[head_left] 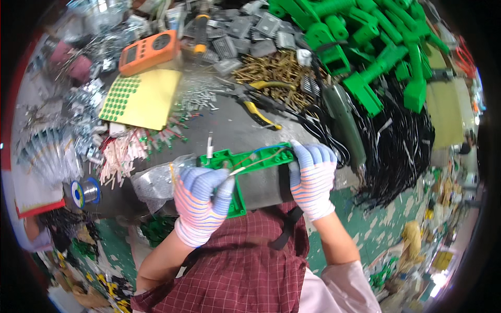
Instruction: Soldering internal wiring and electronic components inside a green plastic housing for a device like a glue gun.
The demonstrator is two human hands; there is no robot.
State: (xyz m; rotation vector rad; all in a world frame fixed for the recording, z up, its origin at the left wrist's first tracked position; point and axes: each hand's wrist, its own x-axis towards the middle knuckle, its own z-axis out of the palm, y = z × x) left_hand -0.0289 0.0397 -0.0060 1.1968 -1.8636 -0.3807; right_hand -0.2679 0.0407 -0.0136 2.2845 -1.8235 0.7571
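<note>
I hold a green plastic housing half [240, 194] at the near edge of the table, its hollow side facing up. Thin wires in red, blue and pale colours run along its long arm. My left hand [203, 201], in a striped knit glove, closes its thumb and fingers on the left part, where the wires bunch together. The right end of the arm is gripped by my right hand [314, 180], gloved alike. Beside my left hand lies a clear plastic bag [154, 185]. Just beyond the housing stands a small white-tipped piece [210, 146].
Yellow-handled pliers [255, 112] lie ahead, near brass pins [276, 70]. Green housings [365, 36] pile at far right, above black wires [396, 141] and a dark green electric screwdriver [344, 120]. Left are an orange multimeter [148, 52], a yellow sticker sheet [141, 99] and a solder spool [85, 193].
</note>
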